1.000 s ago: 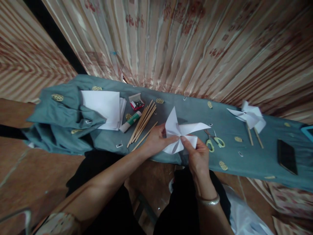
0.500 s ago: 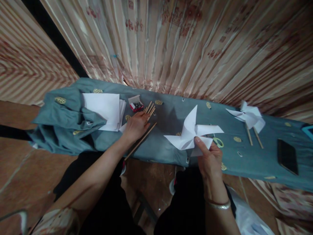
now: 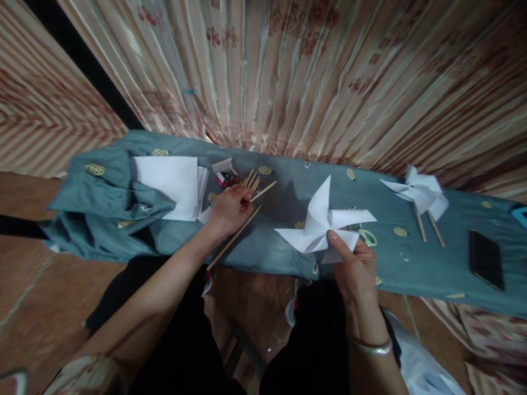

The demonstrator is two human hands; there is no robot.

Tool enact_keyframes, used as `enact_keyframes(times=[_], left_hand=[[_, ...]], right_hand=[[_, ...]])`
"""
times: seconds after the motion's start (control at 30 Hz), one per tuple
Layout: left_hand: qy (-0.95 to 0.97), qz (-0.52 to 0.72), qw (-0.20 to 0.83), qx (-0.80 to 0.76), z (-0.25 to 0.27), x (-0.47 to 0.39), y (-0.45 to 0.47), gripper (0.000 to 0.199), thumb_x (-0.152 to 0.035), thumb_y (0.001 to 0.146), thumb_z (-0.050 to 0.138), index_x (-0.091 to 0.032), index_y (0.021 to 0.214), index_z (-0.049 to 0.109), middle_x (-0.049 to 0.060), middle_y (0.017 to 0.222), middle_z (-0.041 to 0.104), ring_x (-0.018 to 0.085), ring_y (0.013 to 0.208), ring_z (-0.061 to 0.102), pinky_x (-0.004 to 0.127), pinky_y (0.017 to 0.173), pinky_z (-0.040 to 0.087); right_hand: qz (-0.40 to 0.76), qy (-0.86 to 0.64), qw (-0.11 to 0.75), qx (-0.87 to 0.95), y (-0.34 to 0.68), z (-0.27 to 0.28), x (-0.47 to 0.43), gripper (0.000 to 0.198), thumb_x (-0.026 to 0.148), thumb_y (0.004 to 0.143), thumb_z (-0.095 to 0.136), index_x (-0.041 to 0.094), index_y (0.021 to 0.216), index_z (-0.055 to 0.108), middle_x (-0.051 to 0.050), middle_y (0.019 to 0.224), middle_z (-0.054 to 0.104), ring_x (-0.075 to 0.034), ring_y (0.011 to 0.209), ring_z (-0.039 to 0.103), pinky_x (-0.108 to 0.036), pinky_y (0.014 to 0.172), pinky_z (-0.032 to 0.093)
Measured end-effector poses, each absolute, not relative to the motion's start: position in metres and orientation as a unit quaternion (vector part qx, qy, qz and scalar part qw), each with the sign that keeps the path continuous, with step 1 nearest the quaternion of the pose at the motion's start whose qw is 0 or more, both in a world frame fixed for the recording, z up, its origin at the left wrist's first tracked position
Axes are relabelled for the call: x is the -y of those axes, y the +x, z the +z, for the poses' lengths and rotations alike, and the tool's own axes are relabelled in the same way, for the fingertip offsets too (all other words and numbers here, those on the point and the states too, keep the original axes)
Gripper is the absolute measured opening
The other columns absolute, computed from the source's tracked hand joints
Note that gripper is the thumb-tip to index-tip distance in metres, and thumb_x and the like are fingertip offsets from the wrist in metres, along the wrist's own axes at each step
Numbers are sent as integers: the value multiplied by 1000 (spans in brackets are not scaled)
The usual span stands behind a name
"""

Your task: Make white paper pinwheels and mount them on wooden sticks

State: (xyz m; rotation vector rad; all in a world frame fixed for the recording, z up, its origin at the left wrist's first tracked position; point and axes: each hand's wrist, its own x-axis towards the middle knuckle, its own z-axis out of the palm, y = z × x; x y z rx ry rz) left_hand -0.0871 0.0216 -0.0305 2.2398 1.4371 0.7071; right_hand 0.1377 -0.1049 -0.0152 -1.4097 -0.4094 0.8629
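My right hand (image 3: 354,260) pinches a white paper pinwheel (image 3: 320,227) near its middle, thumb on top, its blades spread above the cloth. At the left, my left hand (image 3: 231,209) is closed on a thin wooden stick (image 3: 264,190), whose end points up and to the right. Several more wooden sticks (image 3: 250,179) lie partly hidden behind that hand. One loose stick (image 3: 234,237) rests just below it, reaching over the front edge. A small open box of dark pins (image 3: 226,174) sits beyond my left hand.
A stack of white paper (image 3: 168,184) lies on the cloth-covered table (image 3: 284,258) at the left. Green-handled scissors (image 3: 367,237) are behind my right hand. Further right are another paper pinwheel (image 3: 424,192) with sticks and a dark phone (image 3: 486,259). A pleated curtain (image 3: 263,82) hangs along the back.
My left hand has singled out one stick from the bunch, and it now slants out to the right of the fingers. My right hand and the pinwheel have hardly moved.
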Motion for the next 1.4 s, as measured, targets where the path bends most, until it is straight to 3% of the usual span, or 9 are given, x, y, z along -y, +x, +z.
enact_keyframes(times=[0.3,0.53,0.63,0.73,0.8,0.9,1.03,1.17,1.4], left_hand=[[860,76,186,-469,-30,5,-84,20,-18,89,52,-14,103,66,10,105,65,24,95,65,34,85,50],[824,172,168,-513,-31,-22,-86,24,-14,86,51,-14,103,67,11,109,64,23,96,65,34,86,50],[783,286,257,-489,-25,-21,-80,25,-28,89,51,-15,102,68,8,99,66,21,92,63,32,85,49],[696,327,452,-453,-22,-8,-68,35,-35,94,40,-16,99,68,1,69,61,12,57,54,24,58,45],[606,340,585,-419,-22,1,-60,35,-39,90,46,-14,107,65,-2,61,57,9,44,45,22,44,34],[505,352,682,-395,-21,10,-51,34,-40,79,63,-14,101,64,-3,61,60,8,45,47,19,43,33],[484,334,699,-408,-13,16,-48,27,-36,68,74,-14,82,68,0,68,65,8,50,51,20,48,40],[573,314,634,-413,-7,21,-48,15,-31,68,73,-17,74,74,2,76,67,13,69,60,23,62,47],[583,294,654,-382,-6,27,-39,11,-28,68,71,-23,75,78,2,77,70,16,73,63,26,66,48]], right_hand=[[384,-624,655,185,137,-13,106,31,31,52,88,19,77,75,2,73,76,-13,59,65,-29,65,52],[369,-638,643,209,136,-15,106,32,35,53,88,18,77,74,0,71,75,-14,59,64,-29,62,51],[339,-659,623,251,135,-15,113,28,36,57,86,19,75,74,2,66,71,-12,56,60,-25,57,48],[300,-682,568,349,129,-8,125,20,35,66,82,21,79,74,2,66,70,-12,55,58,-24,54,46],[261,-674,530,444,122,1,132,10,32,75,75,23,79,74,2,71,71,-13,59,60,-25,58,48],[177,-631,484,580,114,13,136,7,24,83,65,24,79,72,0,84,74,-16,74,66,-28,68,52],[94,-592,460,654,114,17,135,14,15,86,60,24,87,70,-3,92,75,-18,83,68,-31,76,53],[51,-573,460,676,120,16,137,21,11,87,56,24,97,69,-4,96,74,-19,88,68,-35,80,53],[-14,-577,435,691,122,25,146,30,13,87,57,24,114,65,-8,108,68,-24,100,64,-41,84,51]])
